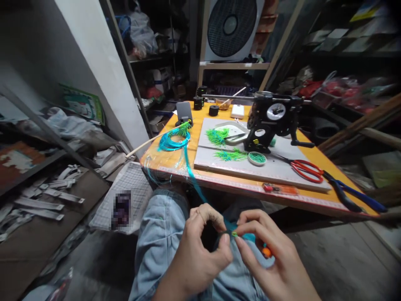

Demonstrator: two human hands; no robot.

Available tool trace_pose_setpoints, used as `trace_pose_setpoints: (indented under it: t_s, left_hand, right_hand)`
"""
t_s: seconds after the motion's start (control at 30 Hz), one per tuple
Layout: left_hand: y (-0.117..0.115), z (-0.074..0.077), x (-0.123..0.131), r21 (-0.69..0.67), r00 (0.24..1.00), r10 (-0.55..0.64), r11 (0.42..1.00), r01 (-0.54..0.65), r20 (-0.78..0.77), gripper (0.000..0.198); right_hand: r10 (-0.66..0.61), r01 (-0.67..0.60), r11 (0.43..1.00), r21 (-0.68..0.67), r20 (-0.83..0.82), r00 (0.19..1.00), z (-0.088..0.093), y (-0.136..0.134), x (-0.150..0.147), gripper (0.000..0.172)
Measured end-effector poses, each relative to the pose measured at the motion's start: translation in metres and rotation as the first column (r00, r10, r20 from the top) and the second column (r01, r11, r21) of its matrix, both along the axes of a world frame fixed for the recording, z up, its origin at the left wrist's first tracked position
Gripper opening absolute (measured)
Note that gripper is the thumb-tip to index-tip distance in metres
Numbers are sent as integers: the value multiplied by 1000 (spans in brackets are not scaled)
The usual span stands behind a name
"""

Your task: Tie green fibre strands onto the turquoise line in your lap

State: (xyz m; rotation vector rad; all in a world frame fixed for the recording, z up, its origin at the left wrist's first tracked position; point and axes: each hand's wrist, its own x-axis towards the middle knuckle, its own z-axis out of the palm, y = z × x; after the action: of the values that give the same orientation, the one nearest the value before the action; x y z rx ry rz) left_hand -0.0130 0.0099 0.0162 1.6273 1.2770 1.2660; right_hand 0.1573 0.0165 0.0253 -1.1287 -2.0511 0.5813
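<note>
Over the lap, my left hand (202, 246) pinches the end of a teal strand bundle (194, 184) between thumb and forefinger. My right hand (272, 255) pinches a tiny yellow-green piece (234, 234) right beside the left fingertips; its exact kind is too small to tell. An orange bead (266, 252) shows at the right hand's curled fingers. From the hands the teal bundle runs up over the table edge to a coil of teal line (166, 144). A wooden stick (150, 142) with green knotted strands at its tip lies across that coil.
On the orange table (313, 144) a grey board (219, 167) carries a black hand-crank machine (266, 121), green strand piles (230, 155) and a dish of green beads (257, 158). Red-handled scissors (307, 170), blue pliers (357, 194) and an orange lighter (280, 189) lie near the front right.
</note>
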Motion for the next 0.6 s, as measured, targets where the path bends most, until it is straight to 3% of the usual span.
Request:
trace_pose_setpoints:
  t_s: [0.13,0.2,0.27,0.33,0.4,0.47,0.53,0.6]
  left_hand:
    - [2,1,-13,45,1000,5,999,-5,-3,25]
    - [3,-1,-22,94,990,37,994,-49,134,22]
    - [4,-2,-34,183,938,108,967,-176,329,14]
    - [2,0,-47,278,833,218,874,-399,509,7]
    - [-1,5,-60,325,687,323,699,-637,651,7]
    - [-4,10,-72,320,563,367,544,-776,741,8]
    - [-6,13,-80,305,496,370,466,-830,786,8]
    - [-7,12,-85,278,463,357,461,-843,811,8]
  right_hand:
    - [121,-122,992,31,30,992,8,8,-13,7]
    - [160,-160,987,30,16,987,14,15,-25,8]
    - [195,-194,980,34,-17,981,21,24,-44,11]
    - [231,-227,972,63,-63,971,30,36,-71,15]
    - [261,-248,962,115,-113,959,39,48,-102,16]
    - [272,-243,955,172,-174,946,48,60,-135,14]
    - [273,-222,951,214,-246,930,55,70,-165,10]
    - [259,-196,954,226,-295,920,57,79,-186,8]
